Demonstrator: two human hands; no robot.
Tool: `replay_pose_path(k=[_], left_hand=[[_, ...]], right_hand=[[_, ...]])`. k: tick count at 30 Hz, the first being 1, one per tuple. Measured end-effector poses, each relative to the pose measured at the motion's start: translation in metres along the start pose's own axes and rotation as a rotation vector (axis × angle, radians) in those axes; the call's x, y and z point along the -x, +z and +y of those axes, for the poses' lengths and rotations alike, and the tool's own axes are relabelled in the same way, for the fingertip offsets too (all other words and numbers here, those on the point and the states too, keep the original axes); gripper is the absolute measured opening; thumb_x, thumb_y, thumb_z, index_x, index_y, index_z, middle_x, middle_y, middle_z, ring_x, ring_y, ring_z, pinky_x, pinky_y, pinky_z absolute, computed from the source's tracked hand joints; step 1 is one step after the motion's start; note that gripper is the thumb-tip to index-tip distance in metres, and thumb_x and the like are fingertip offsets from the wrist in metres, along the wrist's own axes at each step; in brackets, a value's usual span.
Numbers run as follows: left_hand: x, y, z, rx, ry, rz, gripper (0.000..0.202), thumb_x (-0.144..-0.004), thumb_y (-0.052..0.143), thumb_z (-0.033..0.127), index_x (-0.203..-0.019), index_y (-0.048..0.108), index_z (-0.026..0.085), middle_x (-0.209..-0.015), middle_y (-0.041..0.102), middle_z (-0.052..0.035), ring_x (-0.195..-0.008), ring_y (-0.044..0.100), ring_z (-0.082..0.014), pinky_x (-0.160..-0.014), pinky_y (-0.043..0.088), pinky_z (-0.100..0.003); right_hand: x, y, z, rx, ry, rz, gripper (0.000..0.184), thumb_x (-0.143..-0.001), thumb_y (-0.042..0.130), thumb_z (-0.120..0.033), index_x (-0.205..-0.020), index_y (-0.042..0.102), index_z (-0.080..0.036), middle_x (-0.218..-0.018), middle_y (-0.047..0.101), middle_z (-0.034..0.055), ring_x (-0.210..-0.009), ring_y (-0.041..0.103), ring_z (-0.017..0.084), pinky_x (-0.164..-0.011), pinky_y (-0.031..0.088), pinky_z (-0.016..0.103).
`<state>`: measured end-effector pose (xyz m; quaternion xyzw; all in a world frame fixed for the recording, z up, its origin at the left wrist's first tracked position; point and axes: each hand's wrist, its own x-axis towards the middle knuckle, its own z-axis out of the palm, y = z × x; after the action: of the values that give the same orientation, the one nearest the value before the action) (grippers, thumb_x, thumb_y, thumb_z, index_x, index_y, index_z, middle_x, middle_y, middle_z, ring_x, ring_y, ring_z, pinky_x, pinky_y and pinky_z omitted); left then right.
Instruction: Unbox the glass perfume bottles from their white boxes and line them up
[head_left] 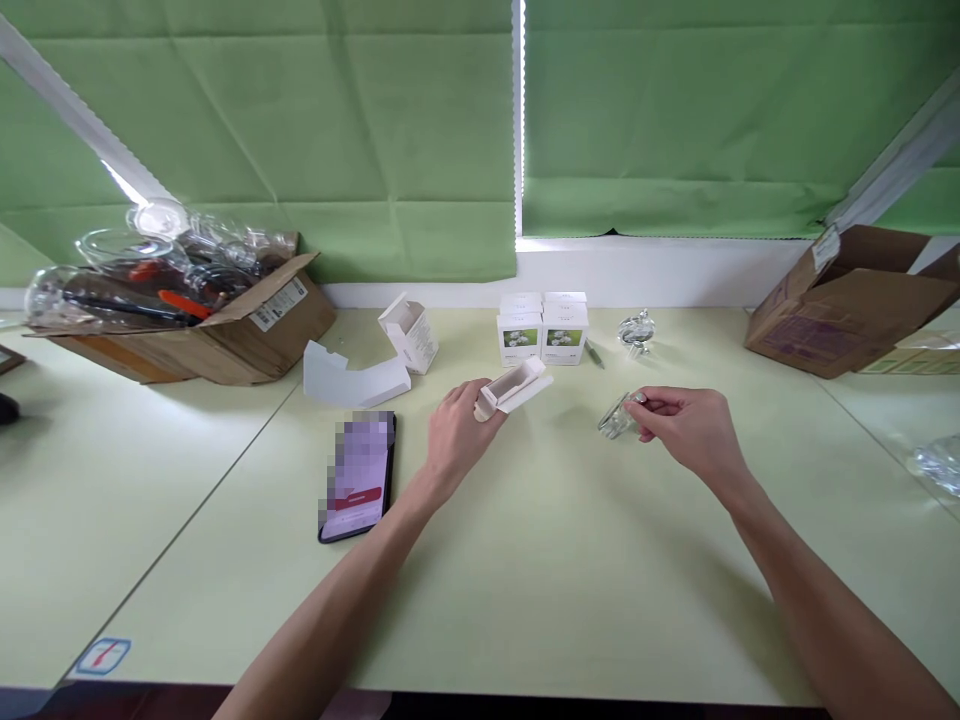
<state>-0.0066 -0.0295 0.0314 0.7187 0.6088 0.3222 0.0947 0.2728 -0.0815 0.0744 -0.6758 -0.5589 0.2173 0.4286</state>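
Note:
My left hand [459, 425] is wrapped round a small white box [517, 385], tilted with its open end up and a flap folded out. To its right, my right hand [686, 425] pinches a small clear, shiny object [616, 417], glass or plastic, just apart from the box; its exact kind I cannot tell. Another clear, shiny piece [637, 330] stands on the table beyond my right hand. Behind the held box, several closed white boxes [542, 340] with a picture on the front stand in two columns.
Left of my hands are an open white box [409, 335], a white card sheet [352, 378] and a phone [358, 475]. A green pen [594, 354] lies by the stacked boxes. Cardboard boxes stand at the left [255, 330] and right [855, 300]; the left one is filled with clear items.

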Motion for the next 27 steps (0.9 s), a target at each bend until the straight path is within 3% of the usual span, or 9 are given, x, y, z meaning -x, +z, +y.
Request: replay_pose_path(k=[4, 12, 16, 19, 22, 23, 25, 27], left_hand=[[-0.004, -0.006, 0.001, 0.193, -0.13, -0.032, 0.038, -0.084, 0.065, 0.046, -0.114, 0.061, 0.023, -0.108, 0.073, -0.006, -0.093, 0.068, -0.0239, -0.075, 0.052, -0.034], [-0.006, -0.003, -0.006, 0.244, -0.144, 0.035, 0.069, -0.083, 0.067, 0.048, -0.14, 0.04, 0.022, -0.123, 0.066, -0.0108, -0.102, 0.068, -0.0266, -0.085, 0.053, -0.04], [-0.007, -0.001, -0.009, 0.203, -0.024, 0.091, 0.079, -0.085, 0.067, 0.049, -0.148, 0.028, 0.023, -0.141, 0.054, -0.0153, -0.113, 0.064, -0.0284, -0.091, 0.053, -0.043], [-0.002, -0.001, -0.008, 0.091, 0.145, 0.301, 0.097, -0.082, 0.07, 0.055, -0.153, 0.015, 0.022, -0.154, 0.038, -0.0211, -0.137, 0.046, -0.035, -0.106, 0.044, -0.05], [0.015, 0.003, 0.001, -0.026, 0.366, 0.435, 0.104, -0.075, 0.075, 0.061, -0.153, 0.017, 0.023, -0.148, 0.043, -0.0217, -0.14, 0.041, -0.0398, -0.111, 0.038, -0.056], [0.023, 0.006, 0.007, -0.038, 0.447, 0.401, 0.1, -0.075, 0.075, 0.061, -0.151, 0.022, 0.025, -0.143, 0.049, -0.0202, -0.136, 0.046, -0.0393, -0.11, 0.04, -0.055], [0.039, 0.015, 0.019, -0.009, 0.574, 0.187, 0.085, -0.08, 0.073, 0.056, -0.148, 0.031, 0.026, -0.137, 0.056, -0.0177, -0.129, 0.055, -0.0353, -0.106, 0.045, -0.05], [0.052, 0.024, 0.032, 0.081, 0.521, -0.047, 0.085, -0.08, 0.073, 0.056, -0.147, 0.033, 0.022, -0.141, 0.055, -0.0184, -0.123, 0.061, -0.0322, -0.099, 0.052, -0.045]], right_hand=[[-0.002, 0.0, 0.001, 0.05, -0.005, -0.037, 0.022, -0.072, 0.072, -0.039, -0.066, 0.075, -0.018, -0.054, 0.066, 0.0011, -0.044, 0.063, 0.016, -0.04, 0.043, 0.023], [-0.003, 0.003, 0.005, 0.084, -0.015, -0.107, 0.025, -0.074, 0.068, -0.04, -0.062, 0.071, -0.018, -0.049, 0.061, -0.0003, -0.042, 0.06, 0.016, -0.039, 0.042, 0.023], [-0.002, 0.004, 0.004, 0.091, 0.001, -0.133, 0.025, -0.074, 0.067, -0.039, -0.059, 0.069, -0.018, -0.048, 0.059, -0.0011, -0.042, 0.058, 0.014, -0.04, 0.041, 0.023], [-0.001, 0.004, 0.0, 0.08, 0.006, -0.146, 0.024, -0.073, 0.066, -0.038, -0.058, 0.068, -0.019, -0.048, 0.059, -0.0012, -0.043, 0.056, 0.013, -0.041, 0.04, 0.023], [0.003, 0.004, -0.006, 0.031, 0.032, -0.181, 0.02, -0.072, 0.067, -0.034, -0.059, 0.069, -0.019, -0.049, 0.058, -0.0018, -0.043, 0.056, 0.013, -0.042, 0.044, 0.023], [0.005, 0.006, -0.008, 0.007, 0.045, -0.201, 0.019, -0.072, 0.067, -0.033, -0.059, 0.069, -0.019, -0.048, 0.058, -0.0023, -0.043, 0.056, 0.013, -0.043, 0.045, 0.023], [0.011, 0.01, -0.014, -0.043, 0.068, -0.255, 0.018, -0.072, 0.066, -0.032, -0.059, 0.068, -0.019, -0.048, 0.057, -0.003, -0.044, 0.058, 0.013, -0.045, 0.047, 0.023], [0.019, 0.017, -0.019, -0.098, 0.074, -0.325, 0.019, -0.073, 0.066, -0.031, -0.059, 0.066, -0.019, -0.048, 0.057, -0.003, -0.045, 0.059, 0.014, -0.045, 0.047, 0.023]])
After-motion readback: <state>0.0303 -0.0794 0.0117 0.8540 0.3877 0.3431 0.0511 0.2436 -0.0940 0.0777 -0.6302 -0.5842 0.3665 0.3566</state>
